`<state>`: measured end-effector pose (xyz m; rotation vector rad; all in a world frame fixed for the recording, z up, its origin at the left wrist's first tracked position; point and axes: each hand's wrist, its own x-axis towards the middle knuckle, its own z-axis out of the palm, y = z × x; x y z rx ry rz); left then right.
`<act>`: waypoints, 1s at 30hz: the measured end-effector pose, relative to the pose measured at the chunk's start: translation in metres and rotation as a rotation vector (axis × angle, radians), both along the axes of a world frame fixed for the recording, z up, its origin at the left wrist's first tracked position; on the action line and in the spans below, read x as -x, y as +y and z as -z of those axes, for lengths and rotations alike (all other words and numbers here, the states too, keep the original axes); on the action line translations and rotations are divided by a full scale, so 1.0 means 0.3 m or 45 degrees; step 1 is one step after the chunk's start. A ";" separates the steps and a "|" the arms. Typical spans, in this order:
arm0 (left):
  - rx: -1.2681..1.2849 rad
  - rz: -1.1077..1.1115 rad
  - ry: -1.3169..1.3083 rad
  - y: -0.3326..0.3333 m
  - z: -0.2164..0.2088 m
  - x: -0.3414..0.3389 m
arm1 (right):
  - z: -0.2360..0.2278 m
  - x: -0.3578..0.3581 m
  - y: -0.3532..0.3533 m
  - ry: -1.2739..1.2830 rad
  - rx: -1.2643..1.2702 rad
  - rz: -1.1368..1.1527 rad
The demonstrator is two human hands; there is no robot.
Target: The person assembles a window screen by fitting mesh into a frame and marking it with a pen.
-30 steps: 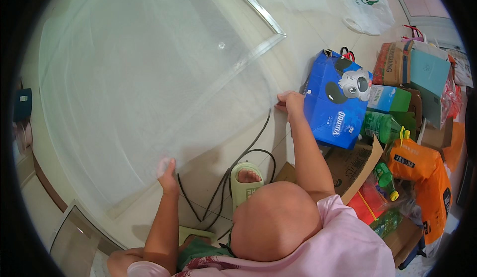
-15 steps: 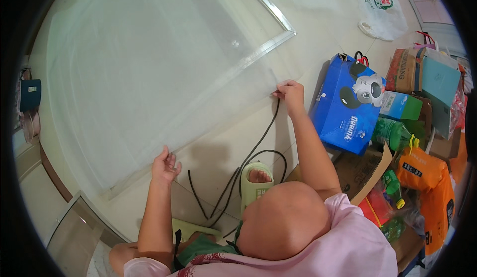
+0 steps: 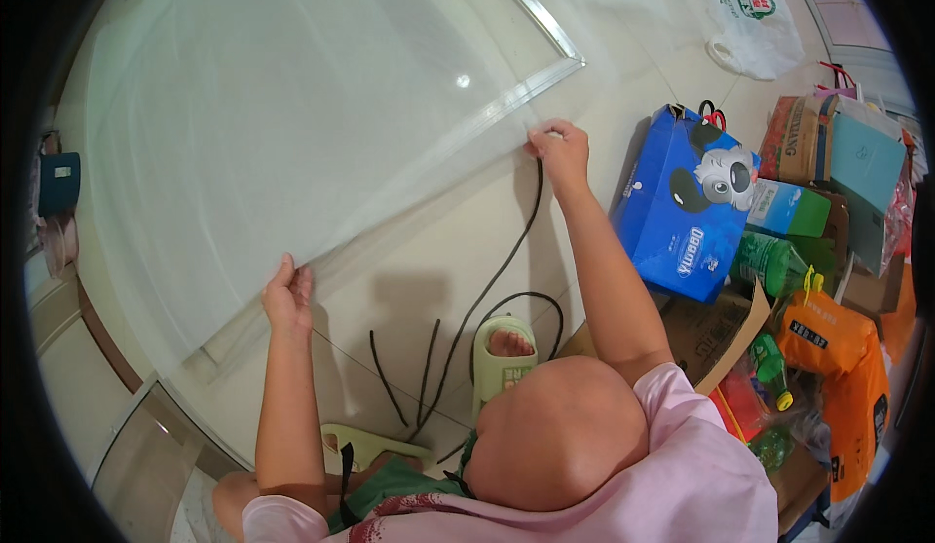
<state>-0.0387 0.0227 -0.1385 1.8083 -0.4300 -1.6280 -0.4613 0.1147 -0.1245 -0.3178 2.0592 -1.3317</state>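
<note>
A large sheet of sheer white mesh [image 3: 273, 134] lies spread over the floor and over a silver metal frame [image 3: 541, 15], whose near right corner shows. My left hand [image 3: 289, 298] is closed on the mesh's near edge, thumb uppermost and fingers curled below. Farther right, my right hand [image 3: 563, 151] pinches the mesh near the frame's corner, together with the end of a thin black cord [image 3: 499, 272]. That cord hangs down from my fingers and loops on the floor by my feet.
A blue box [image 3: 672, 212] with a cartoon dog stands right of my right forearm. Beyond it are cartons, green bottles [image 3: 769, 262] and an orange bag [image 3: 828, 338]. A white plastic bag [image 3: 755, 22] lies at the far right. I wear pale green slippers [image 3: 497, 377].
Both hands have moved away from me, the left one also leftward, carrying the mesh's near edge farther off. The cord has shifted along with my right hand.
</note>
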 end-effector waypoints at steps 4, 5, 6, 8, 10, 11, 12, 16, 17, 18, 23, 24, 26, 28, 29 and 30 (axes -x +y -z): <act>-0.370 -0.133 0.169 0.067 -0.054 0.065 | 0.030 -0.018 0.028 -0.075 -0.288 0.108; -0.472 -0.133 0.150 0.087 -0.048 0.070 | 0.040 -0.013 0.041 -0.078 -0.293 0.106; -0.444 -0.124 0.142 0.098 -0.040 0.073 | 0.050 -0.007 0.055 -0.119 -0.220 0.111; -0.403 -0.126 0.131 0.108 -0.023 0.069 | 0.072 -0.003 0.075 -0.156 -0.148 0.119; -0.357 -0.126 0.125 0.123 0.008 0.055 | 0.091 -0.006 0.091 -0.291 0.171 0.332; -0.312 -0.185 0.164 0.138 0.031 0.030 | 0.105 -0.008 0.102 -0.291 0.180 0.329; -0.275 -0.240 0.210 0.151 0.039 0.029 | 0.117 0.002 0.135 -0.230 0.199 0.252; -0.174 -0.213 0.218 0.197 0.043 0.057 | 0.150 0.027 0.197 0.095 0.063 0.062; -0.132 -0.228 0.187 0.200 0.043 0.053 | 0.139 0.011 0.186 0.089 0.065 0.060; -0.089 -0.243 0.156 0.202 0.042 0.048 | 0.130 -0.006 0.171 0.049 0.037 0.089; -0.042 -0.251 0.163 0.216 0.056 0.073 | 0.157 0.030 0.207 0.222 -0.059 0.076; -0.010 -0.240 0.161 0.219 0.051 0.068 | 0.156 0.026 0.211 0.138 0.040 0.097; 0.020 -0.240 0.166 0.222 0.049 0.063 | 0.148 0.016 0.216 0.054 0.137 0.116; 0.047 -0.241 0.174 0.223 0.047 0.059 | 0.133 0.005 0.214 0.023 0.200 0.102; 0.051 -0.247 0.177 0.223 0.044 0.065 | 0.131 0.007 0.217 0.026 0.201 0.102; 0.055 -0.253 0.179 0.223 0.039 0.070 | 0.129 0.009 0.219 0.063 0.144 0.080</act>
